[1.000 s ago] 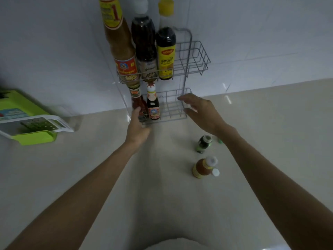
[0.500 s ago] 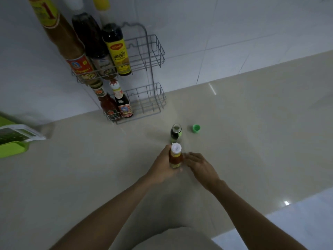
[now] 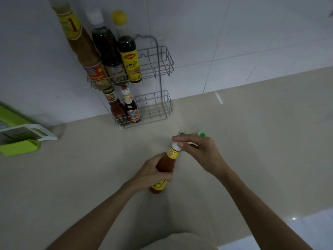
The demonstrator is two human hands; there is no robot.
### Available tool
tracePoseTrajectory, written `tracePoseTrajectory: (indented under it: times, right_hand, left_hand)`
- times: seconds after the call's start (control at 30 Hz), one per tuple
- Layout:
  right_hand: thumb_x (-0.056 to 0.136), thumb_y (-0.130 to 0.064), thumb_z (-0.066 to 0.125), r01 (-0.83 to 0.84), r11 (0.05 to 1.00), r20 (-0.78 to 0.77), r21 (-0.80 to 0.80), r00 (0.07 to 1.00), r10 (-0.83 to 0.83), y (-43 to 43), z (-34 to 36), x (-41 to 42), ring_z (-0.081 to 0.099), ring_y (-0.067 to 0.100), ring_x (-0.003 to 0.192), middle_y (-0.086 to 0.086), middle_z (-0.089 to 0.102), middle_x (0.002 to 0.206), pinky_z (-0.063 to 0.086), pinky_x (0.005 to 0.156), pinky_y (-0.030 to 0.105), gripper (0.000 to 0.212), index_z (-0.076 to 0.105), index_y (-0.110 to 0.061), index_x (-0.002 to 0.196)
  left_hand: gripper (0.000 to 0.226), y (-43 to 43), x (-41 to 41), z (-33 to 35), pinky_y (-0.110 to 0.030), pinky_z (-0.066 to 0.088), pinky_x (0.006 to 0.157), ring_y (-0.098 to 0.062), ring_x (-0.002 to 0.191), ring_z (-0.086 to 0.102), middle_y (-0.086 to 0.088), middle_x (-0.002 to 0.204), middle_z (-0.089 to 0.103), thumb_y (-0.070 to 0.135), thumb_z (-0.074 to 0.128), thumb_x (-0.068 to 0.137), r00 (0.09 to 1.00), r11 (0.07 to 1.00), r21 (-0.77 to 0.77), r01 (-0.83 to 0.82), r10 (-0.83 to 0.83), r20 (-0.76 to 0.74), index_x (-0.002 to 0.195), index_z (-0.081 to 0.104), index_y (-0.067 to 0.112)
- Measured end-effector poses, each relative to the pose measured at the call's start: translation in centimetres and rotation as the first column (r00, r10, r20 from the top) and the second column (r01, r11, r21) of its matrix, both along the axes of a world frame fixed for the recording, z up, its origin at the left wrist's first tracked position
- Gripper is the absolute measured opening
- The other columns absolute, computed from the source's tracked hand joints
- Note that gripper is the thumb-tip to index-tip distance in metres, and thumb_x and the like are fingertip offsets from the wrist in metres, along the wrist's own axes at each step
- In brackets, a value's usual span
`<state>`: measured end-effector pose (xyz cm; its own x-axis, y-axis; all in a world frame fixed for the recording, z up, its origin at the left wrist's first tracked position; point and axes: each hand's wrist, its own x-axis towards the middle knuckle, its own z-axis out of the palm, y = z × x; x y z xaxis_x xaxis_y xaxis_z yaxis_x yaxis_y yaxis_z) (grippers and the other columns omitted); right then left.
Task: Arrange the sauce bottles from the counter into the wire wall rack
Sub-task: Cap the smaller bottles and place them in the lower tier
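Note:
My left hand (image 3: 153,173) grips the body of a small red chili sauce bottle (image 3: 166,164) with yellow labels, lifted and tilted above the counter. My right hand (image 3: 200,150) pinches its white cap (image 3: 175,146). Behind my right hand the open mouth of a small dark bottle (image 3: 181,132) peeks out; the rest is hidden. A wire wall rack (image 3: 158,69) hangs on the tiled wall. Its upper shelf holds three tall bottles (image 3: 108,51) at the left. Two small bottles (image 3: 126,110) stand in the lower shelf's left part.
A loose green cap (image 3: 201,134) lies on the beige counter (image 3: 252,141) right of the dark bottle. A green and white slicer box (image 3: 19,139) sits at the far left. The right halves of both rack shelves hold nothing.
Both hands left the rack and came down to the counter. My left hand took the chili sauce bottle and lifted it; my right hand moved onto its white cap.

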<state>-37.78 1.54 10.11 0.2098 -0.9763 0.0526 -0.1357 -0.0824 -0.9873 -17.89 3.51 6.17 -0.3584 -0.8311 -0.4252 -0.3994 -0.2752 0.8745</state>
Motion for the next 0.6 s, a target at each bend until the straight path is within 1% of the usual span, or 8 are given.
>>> tracePoseTrajectory:
  times: [0.07, 0.1, 0.17, 0.2, 0.27, 0.33, 0.47, 0.6]
  right_hand:
    - [0.086, -0.002, 0.067, -0.160, 0.987, -0.054, -0.013, 0.986, 0.159, -0.8, 1.5, -0.4, 0.068, 0.009, 0.099, 0.003, 0.074, 0.106, 0.052, 0.084, 0.020, 0.022, 0.073, -0.006, 0.106]
    - [0.085, -0.002, 0.067, -0.221, 0.975, -0.074, -0.008, 0.973, 0.220, -1.2, 2.5, -0.4, 0.069, 0.013, 0.097, 0.005, 0.074, 0.106, 0.054, 0.081, 0.024, 0.023, 0.073, -0.007, 0.107]
    - [0.084, -0.005, 0.069, -0.288, 0.958, -0.127, -0.006, 0.950, 0.285, -1.6, 4.3, 0.3, 0.069, 0.025, 0.094, 0.004, 0.075, 0.106, 0.056, 0.077, 0.037, 0.023, 0.074, -0.013, 0.106]
    - [0.084, -0.007, 0.069, -0.304, 0.953, -0.144, -0.019, 0.944, 0.298, -1.7, 5.0, 0.8, 0.069, 0.023, 0.097, 0.001, 0.075, 0.107, 0.056, 0.080, 0.035, 0.024, 0.074, -0.015, 0.105]
    - [0.083, -0.004, 0.068, -0.333, 0.942, -0.141, -0.043, 0.935, 0.324, -1.8, 6.2, 1.7, 0.068, 0.010, 0.102, -0.001, 0.074, 0.108, 0.052, 0.084, 0.020, 0.025, 0.073, -0.013, 0.106]
    - [0.082, -0.002, 0.068, -0.365, 0.929, -0.153, -0.057, 0.923, 0.354, -1.7, 7.0, 2.2, 0.067, 0.005, 0.103, 0.001, 0.073, 0.108, 0.049, 0.084, 0.014, 0.026, 0.072, -0.009, 0.107]
    - [0.081, 0.001, 0.068, -0.410, 0.909, -0.171, -0.079, 0.904, 0.393, -1.6, 7.9, 2.4, 0.068, 0.007, 0.102, 0.005, 0.072, 0.109, 0.049, 0.082, 0.014, 0.027, 0.072, -0.003, 0.108]
    - [0.082, -0.002, 0.067, -0.418, 0.904, -0.185, -0.096, 0.899, 0.396, -1.3, 8.4, 2.9, 0.067, 0.006, 0.103, 0.003, 0.073, 0.108, 0.050, 0.085, 0.016, 0.026, 0.072, -0.007, 0.107]
  left_hand:
    - [0.033, 0.0, 1.4, 1.3, -0.032, 0.046, 0.070, -0.018, 0.074, 0.057, -0.004, 0.080, 0.061, 0.005, 0.065, 0.058, 0.985, 0.985, 0.125, 0.116, -0.098, -0.144, 0.090, 0.061, 0.015]
    - [0.038, 0.1, 2.0, 1.8, -0.030, 0.046, 0.070, -0.019, 0.075, 0.058, -0.007, 0.082, 0.062, 0.004, 0.063, 0.053, 0.967, 0.970, 0.176, 0.169, -0.129, -0.219, 0.091, 0.060, 0.012]
    - [0.048, 0.2, 2.9, 2.8, -0.029, 0.051, 0.068, -0.024, 0.074, 0.062, -0.014, 0.084, 0.064, 0.003, 0.061, 0.046, 0.922, 0.927, 0.270, 0.262, -0.157, -0.354, 0.094, 0.058, 0.006]
    - [0.051, 0.2, 3.3, 3.3, -0.029, 0.053, 0.067, -0.026, 0.073, 0.064, -0.015, 0.083, 0.064, 0.001, 0.060, 0.044, 0.906, 0.911, 0.294, 0.290, -0.163, -0.390, 0.094, 0.057, 0.004]
    - [0.053, 0.1, 3.7, 4.1, -0.030, 0.054, 0.067, -0.028, 0.071, 0.065, -0.015, 0.081, 0.064, 0.001, 0.059, 0.042, 0.896, 0.905, 0.287, 0.314, -0.182, -0.406, 0.095, 0.056, 0.003]
    - [0.055, 0.0, 4.2, 4.6, -0.029, 0.053, 0.065, -0.027, 0.068, 0.064, -0.012, 0.077, 0.064, 0.002, 0.058, 0.040, 0.895, 0.909, 0.270, 0.316, -0.191, -0.404, 0.095, 0.056, 0.002]
    - [0.056, 0.2, 5.0, 5.3, -0.028, 0.050, 0.064, -0.027, 0.066, 0.062, -0.012, 0.074, 0.065, 0.005, 0.057, 0.038, 0.875, 0.887, 0.273, 0.372, -0.236, -0.423, 0.094, 0.056, 0.003]
    - [0.055, 0.3, 5.3, 5.6, -0.027, 0.050, 0.065, -0.026, 0.065, 0.062, -0.011, 0.074, 0.065, 0.006, 0.056, 0.039, 0.852, 0.862, 0.286, 0.418, -0.262, -0.453, 0.094, 0.056, 0.003]
